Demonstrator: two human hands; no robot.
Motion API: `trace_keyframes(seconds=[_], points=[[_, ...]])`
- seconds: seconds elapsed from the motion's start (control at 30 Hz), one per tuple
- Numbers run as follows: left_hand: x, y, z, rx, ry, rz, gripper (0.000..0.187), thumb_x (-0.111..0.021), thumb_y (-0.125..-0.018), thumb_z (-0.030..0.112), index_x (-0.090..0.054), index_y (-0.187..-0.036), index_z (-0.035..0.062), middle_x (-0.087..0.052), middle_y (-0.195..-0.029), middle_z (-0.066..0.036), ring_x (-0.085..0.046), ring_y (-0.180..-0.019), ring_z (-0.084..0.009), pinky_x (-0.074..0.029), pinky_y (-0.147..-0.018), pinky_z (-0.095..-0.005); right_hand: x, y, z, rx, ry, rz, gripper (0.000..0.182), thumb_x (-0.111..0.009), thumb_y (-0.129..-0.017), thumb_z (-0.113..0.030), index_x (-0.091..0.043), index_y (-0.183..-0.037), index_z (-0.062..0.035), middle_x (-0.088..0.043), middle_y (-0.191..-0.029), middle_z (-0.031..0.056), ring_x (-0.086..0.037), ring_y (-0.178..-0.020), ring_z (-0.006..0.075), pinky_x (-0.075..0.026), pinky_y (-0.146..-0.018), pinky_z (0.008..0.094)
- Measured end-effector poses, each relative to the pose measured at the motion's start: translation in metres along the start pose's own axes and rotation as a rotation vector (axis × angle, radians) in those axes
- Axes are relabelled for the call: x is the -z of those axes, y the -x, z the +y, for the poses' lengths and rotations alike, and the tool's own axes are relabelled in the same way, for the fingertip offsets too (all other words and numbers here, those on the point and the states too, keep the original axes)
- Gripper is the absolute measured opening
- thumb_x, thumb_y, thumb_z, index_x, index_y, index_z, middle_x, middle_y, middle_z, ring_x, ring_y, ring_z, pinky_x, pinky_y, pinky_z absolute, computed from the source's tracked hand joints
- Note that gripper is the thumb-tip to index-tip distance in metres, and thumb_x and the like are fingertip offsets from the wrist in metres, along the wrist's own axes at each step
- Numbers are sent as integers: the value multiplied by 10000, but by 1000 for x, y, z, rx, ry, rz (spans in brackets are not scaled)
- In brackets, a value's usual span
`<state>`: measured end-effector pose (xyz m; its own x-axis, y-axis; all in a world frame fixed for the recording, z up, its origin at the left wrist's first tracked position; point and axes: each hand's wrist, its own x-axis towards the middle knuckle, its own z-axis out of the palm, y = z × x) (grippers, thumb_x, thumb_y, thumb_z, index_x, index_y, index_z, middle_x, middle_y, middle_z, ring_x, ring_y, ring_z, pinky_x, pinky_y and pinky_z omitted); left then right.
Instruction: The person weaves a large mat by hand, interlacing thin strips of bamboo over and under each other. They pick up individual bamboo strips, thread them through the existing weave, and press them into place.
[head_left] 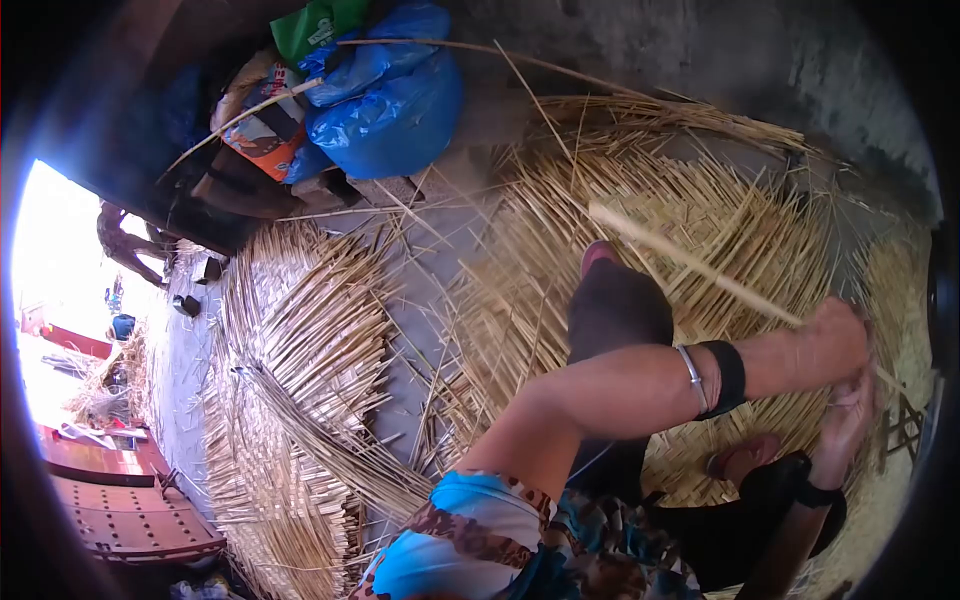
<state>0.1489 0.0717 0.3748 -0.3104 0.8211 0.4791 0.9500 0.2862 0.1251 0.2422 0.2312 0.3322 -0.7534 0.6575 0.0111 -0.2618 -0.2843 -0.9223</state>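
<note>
My left hand [835, 340], with a metal bangle and a black band on its forearm, is closed in a fist around a long pale reed strip [690, 260]. The strip slants up and left from the fist, blurred, and its other end pokes out on the far right. Just below, my right hand [848, 405] is close against the left one, its fingers bent together; what they pinch is hidden. Under the strip and around my feet spreads a woven reed mat [700, 195] with loose, uneven ends.
Another woven mat [290, 400] lies to the left, with a bundle of reeds [330, 440] across it. Blue plastic bags [385, 115] and a printed sack [268, 140] stand by the wall. Loose reeds litter the floor. A person [130, 240] is near the bright opening, beside a red metal panel [130, 515].
</note>
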Motion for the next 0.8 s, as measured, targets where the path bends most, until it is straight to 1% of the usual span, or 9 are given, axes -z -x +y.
trace_keyframes(seconds=[0.13, 0.17, 0.2, 0.27, 0.5, 0.6, 0.67, 0.7, 0.8], points=[[-22, -11, -21, 89, 595, 61, 164, -640, -715, 117, -699, -795, -14, -657, -746, -120, -641, -645, -249, -489, -547, -392, 56, -25, -7, 190, 226, -253, 282, -538, -976, -203, -557, -1166, 5, -570, -1043, 72, -525, -978, 149, -393, -880, 274], [-27, -8, -30, 69, 857, 80, 160, -634, -743, 106, -697, -805, -27, -665, -740, -127, -643, -602, -236, -497, -544, -385, 57, -15, -4, 609, 663, -244, 291, -535, -979, -235, -565, -1126, 13, -538, -954, 52, -501, -917, 133, -367, -846, 258], [-16, 1, -35, 100, 811, 71, 160, -634, -743, 106, -697, -805, -27, -665, -740, -127, -643, -602, -236, -497, -544, -385, 30, -4, -13, 314, 408, -180, 276, -511, -991, -254, -564, -1054, 10, -472, -856, 30, -456, -829, 121, -343, -785, 250], [8, 4, -34, 255, 1332, -240, 189, -649, -813, 146, -693, -820, -37, -680, -735, -113, -635, -584, -189, -510, -548, -354, 18, 5, -10, 439, 433, -171, 268, -494, -999, -266, -551, -1001, -4, -435, -814, 19, -420, -779, 112, -334, -747, 258], [19, 8, -35, 272, 1493, -365, 203, -658, -863, 172, -689, -880, -28, -680, -758, -95, -646, -640, -136, -525, -599, -279, 17, 10, -27, 225, 656, -210, 283, -446, -1016, -262, -527, -1000, 8, -423, -831, 40, -425, -761, 137, -344, -732, 255], [21, 6, -33, 298, 1470, -387, 191, -660, -854, 152, -687, -902, -31, -678, -745, -74, -650, -655, -128, -516, -588, -273, 13, 17, -24, 440, 670, -52, 313, -398, -1028, -272, -515, -1039, 19, -420, -851, 54, -425, -752, 153, -353, -751, 252], [23, 6, -30, 321, 1517, -309, 174, -658, -853, 152, -697, -889, -14, -678, -727, -54, -646, -655, -132, -499, -562, -289, 19, 15, -36, 1003, 1191, -245, 321, -392, -1027, -247, -522, -1140, 24, -461, -892, 60, -449, -769, 159, -368, -767, 252], [18, 5, -29, 318, 1508, -309, 174, -658, -853, 152, -697, -889, -14, -678, -727, -54, -646, -655, -132, -499, -562, -289, 26, 7, -39, 1009, 1184, -240, 321, -392, -1027, -247, -522, -1140, 24, -461, -892, 60, -449, -769, 159, -368, -767, 252], [-9, -2, -32, 252, 1461, -190, 163, -680, -792, 144, -681, -755, -14, -656, -673, -94, -626, -604, -151, -489, -549, -308, 36, -12, -38, 196, 552, -105, 322, -448, -1011, -216, -518, -1201, 35, -508, -942, 67, -473, -792, 149, -379, -759, 252]])
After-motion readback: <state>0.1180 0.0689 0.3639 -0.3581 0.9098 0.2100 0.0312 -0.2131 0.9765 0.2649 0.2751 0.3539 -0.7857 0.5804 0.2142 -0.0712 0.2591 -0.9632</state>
